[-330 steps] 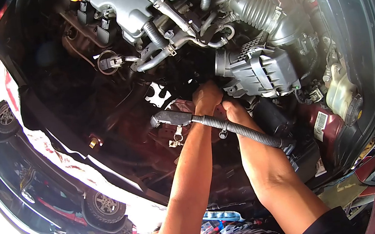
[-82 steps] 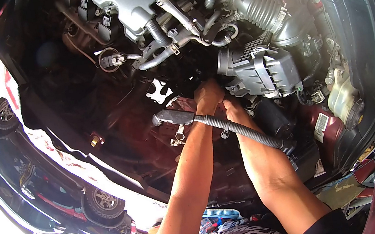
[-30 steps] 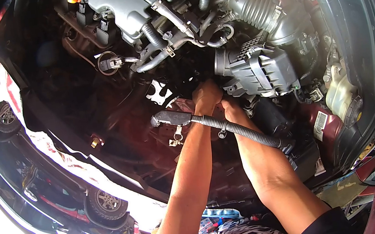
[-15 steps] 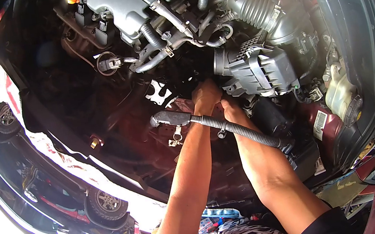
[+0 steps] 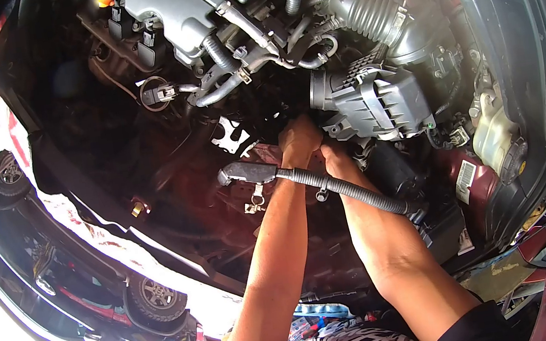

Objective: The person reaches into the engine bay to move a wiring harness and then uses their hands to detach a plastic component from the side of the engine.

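Observation:
Both my arms reach deep into a car's engine bay, passing beneath a ribbed cable conduit (image 5: pixel 353 191) with a black connector cover (image 5: pixel 249 172) at its end. My left hand (image 5: pixel 301 137) is curled closed beside the air filter box (image 5: pixel 382 105); whatever its fingers grip is hidden below it. Close against it on the right lies my right hand (image 5: pixel 330 151), mostly out of sight behind the left hand and dark parts, so its fingers do not show. A pale metal bracket (image 5: pixel 230 136) is just left of my hands.
At the top sits the engine cover (image 5: pixel 193 0), with hoses (image 5: pixel 227 90) running below it. A corrugated intake duct (image 5: pixel 366 14) joins the filter box. To the right is a translucent fluid reservoir (image 5: pixel 497 135). Another vehicle's wheel (image 5: pixel 157 293) shows outside at left.

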{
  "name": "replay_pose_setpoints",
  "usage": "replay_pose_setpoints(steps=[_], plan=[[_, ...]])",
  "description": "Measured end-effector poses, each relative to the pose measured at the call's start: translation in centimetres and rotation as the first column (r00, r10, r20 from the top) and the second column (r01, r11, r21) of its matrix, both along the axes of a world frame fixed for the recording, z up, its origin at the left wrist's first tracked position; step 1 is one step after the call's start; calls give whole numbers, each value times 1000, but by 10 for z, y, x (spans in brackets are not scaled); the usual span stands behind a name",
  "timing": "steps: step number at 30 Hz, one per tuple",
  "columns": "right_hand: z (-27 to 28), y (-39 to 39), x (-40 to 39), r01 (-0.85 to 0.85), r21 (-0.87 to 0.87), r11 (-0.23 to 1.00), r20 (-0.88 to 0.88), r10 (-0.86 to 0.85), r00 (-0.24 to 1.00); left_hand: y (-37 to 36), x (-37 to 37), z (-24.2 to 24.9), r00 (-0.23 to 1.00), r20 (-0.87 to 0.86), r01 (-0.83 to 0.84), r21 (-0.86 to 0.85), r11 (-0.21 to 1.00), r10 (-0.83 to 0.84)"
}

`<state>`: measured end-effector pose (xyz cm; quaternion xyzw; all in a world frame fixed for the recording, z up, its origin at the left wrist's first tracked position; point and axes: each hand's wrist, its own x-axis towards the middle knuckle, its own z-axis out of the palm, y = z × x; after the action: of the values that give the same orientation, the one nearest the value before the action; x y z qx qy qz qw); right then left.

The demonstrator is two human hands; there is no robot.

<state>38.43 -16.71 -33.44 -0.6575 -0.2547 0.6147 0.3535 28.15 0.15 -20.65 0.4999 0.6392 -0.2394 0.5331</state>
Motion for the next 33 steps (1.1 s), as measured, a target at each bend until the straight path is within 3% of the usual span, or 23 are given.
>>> replay_pose_setpoints(steps=[7, 10, 13, 16, 19, 22, 24, 27, 29, 31, 33], plan=[[40, 17, -3, 111, 107, 988, -235, -83, 968, -1, 0, 0, 1000, -17, 7, 3, 1000, -7], [50, 23, -4, 136, 127, 983, -282, -95, 955, -4, 0, -3, 1000, -2, -20, 30, 999, 20], [54, 22, 0, 41, 160, 986, -187, -11, 982, -4, -1, -4, 1000, -7, 3, 13, 1000, -3], [43, 14, 0, 64, 133, 989, -256, -28, 966, -5, -1, -5, 1000, 5, 0, 26, 1000, 0], [39, 8, 0, 53, 64, 997, -164, -42, 986, -4, -1, -4, 1000, -3, -18, 19, 1000, 18], [46, 12, 6, -123, -45, 991, 121, 128, 984, -1, -2, 1, 1000, 24, 17, 20, 1000, -17], [-18, -17, 3, -65, -147, 987, 188, 93, 978, 0, -1, 4, 1000, 21, 11, 15, 1000, -12], [-35, -22, -1, -43, -156, 987, 235, 80, 969, 1, -1, 6, 1000, 14, 1, 12, 1000, -1], [-11, -9, -1, -42, -28, 999, 79, 44, 996, 0, 0, 3, 1000, 10, -5, 21, 1000, 5], [33, 10, 3, 25, 178, 984, -257, 22, 966, -4, -1, -3, 1000, 7, -11, 40, 999, 10], [-38, -19, -2, -53, -32, 998, 77, 55, 995, -4, -1, -3, 1000, 9, -14, 51, 999, 14]])
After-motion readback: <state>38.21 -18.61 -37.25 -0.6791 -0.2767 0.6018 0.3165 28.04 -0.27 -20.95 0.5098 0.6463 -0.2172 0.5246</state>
